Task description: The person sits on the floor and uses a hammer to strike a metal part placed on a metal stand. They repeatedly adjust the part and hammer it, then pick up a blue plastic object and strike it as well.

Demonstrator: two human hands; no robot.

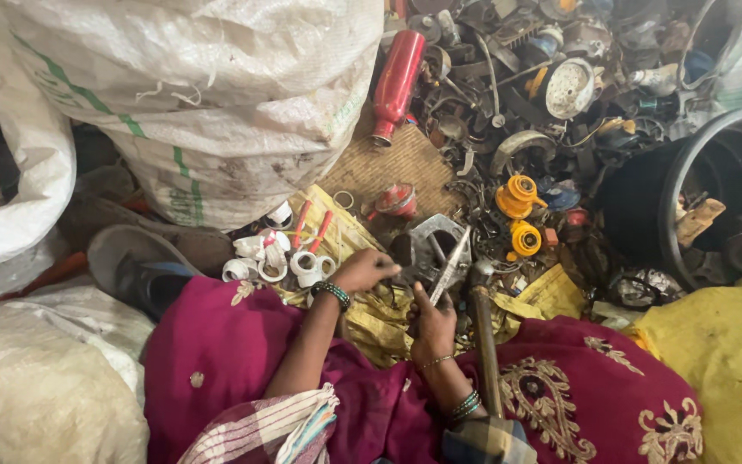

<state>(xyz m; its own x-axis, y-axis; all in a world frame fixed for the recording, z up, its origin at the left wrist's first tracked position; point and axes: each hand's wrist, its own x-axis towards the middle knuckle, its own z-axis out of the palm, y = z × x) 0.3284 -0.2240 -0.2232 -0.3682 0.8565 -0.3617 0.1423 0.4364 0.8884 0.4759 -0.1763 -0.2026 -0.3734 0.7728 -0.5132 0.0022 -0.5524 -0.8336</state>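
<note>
My left hand [366, 270] reaches forward over a yellow cloth [378, 320], fingers curled down onto small scrap pieces; what it grips is hidden. My right hand [432, 324] is closed on a flat, pointed metal strip [451, 268] that slants up toward a grey hexagonal metal casting [432, 241]. A long hammer [483, 335] lies beside my right wrist, its handle along my lap. Both wrists wear bangles. White pipe fittings [272, 255] lie just left of my left hand.
A big white woven sack [216, 94] stands at the left. A heap of metal scrap [543, 103] with a red bottle [397, 82] and orange parts [519, 196] fills the top right. A black tub [714, 198] stands right, a sandal [135, 266] left.
</note>
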